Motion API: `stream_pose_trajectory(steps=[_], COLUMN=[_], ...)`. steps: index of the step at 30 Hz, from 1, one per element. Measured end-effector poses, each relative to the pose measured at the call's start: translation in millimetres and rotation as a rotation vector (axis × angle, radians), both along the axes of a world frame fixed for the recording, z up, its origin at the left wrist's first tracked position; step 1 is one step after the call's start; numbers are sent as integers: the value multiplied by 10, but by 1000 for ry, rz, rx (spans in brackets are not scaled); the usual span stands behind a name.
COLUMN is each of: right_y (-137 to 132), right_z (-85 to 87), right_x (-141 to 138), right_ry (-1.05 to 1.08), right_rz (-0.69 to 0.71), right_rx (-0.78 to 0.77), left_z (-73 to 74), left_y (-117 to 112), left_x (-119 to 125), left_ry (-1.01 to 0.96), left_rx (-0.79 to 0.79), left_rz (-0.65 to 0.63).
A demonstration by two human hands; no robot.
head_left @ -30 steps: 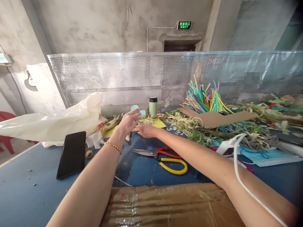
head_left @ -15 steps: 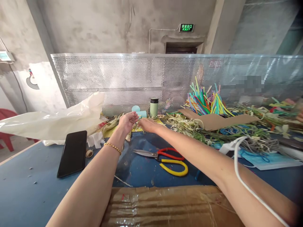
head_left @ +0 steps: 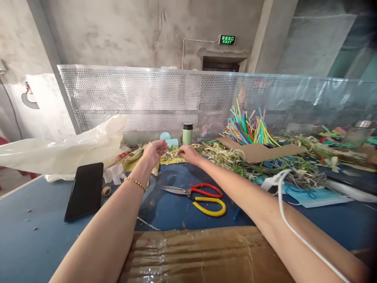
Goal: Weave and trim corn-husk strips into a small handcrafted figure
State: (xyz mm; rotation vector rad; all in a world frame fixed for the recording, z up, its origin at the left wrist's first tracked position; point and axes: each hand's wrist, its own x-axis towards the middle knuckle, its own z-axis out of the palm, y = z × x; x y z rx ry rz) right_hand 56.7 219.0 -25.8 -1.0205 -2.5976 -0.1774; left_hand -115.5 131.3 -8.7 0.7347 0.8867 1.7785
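My left hand (head_left: 155, 152), with a gold bead bracelet (head_left: 134, 183) at its wrist, is held palm up with fingers stretched out. A small pale strip shows by its fingertips; I cannot tell whether the hand holds it. My right hand (head_left: 190, 154) reaches over the pale dried plant scraps (head_left: 171, 154) on a yellow sheet, its fingers bent down and together. Whatever is between those fingers is hidden. Scissors (head_left: 193, 196) with one red and one yellow handle lie nearer me, between my forearms. A light blue roll (head_left: 172, 143) lies just behind my hands.
A green bottle (head_left: 187, 135) stands behind. Coloured fuzzy stems (head_left: 250, 127), a cardboard piece (head_left: 262, 152) and heaped plant strands (head_left: 224, 155) lie right, with a face mask (head_left: 318, 195) and white cable (head_left: 282, 208). A phone (head_left: 84, 191) and plastic sheeting (head_left: 64, 153) are left.
My right hand has moved slightly away from my left, widening the gap between them. My left hand keeps its palm-up pose. The whole view has shifted a little.
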Motion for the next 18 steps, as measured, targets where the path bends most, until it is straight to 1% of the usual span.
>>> stream_pose_trajectory(steps=[3, 5, 6, 8, 10, 11, 12, 13, 14, 15, 16, 17, 18], right_y=[21, -43, -101, -266, -493, -633, -793, -972, -1170, -1380, -1597, -1812, -2015], right_z=[192, 264, 282, 301, 324, 344, 369, 400, 433, 465, 493, 516, 530], right_x=[344, 569, 656, 750, 730, 686, 624, 551, 471, 387, 304, 221, 140], right_ry=[44, 38, 36, 39, 40, 42, 40, 51, 44, 28, -8, -56, -80], right_rz=[-160, -247, -266, -232, -154, -81, 64, 208, 310, 384, 453, 504, 545], right_rx=[-10, -47, -72, -129, -201, -261, -404, -514, -583, -605, -595, -546, -446], left_z=[55, 136, 191, 324, 471, 542, 609, 670, 721, 763, 795, 819, 835], left_y=[-17, -44, -63, -109, -161, -190, -220, -250, -279, -305, -326, -341, -351], left_x=[-26, -59, -82, -138, -195, -219, -236, -245, -247, -242, -231, -216, -197], left_ry=[-12, -24, -33, -57, -68, -50, -22, 17, 62, 112, 176, 249, 320], left_rx=[8, 14, 24, 58, 159, 217, 249, 275, 304, 329, 339, 340, 337], left_rz=[11, 16, 19, 29, 21, 31, 46, 56, 56, 52, 57, 56, 56])
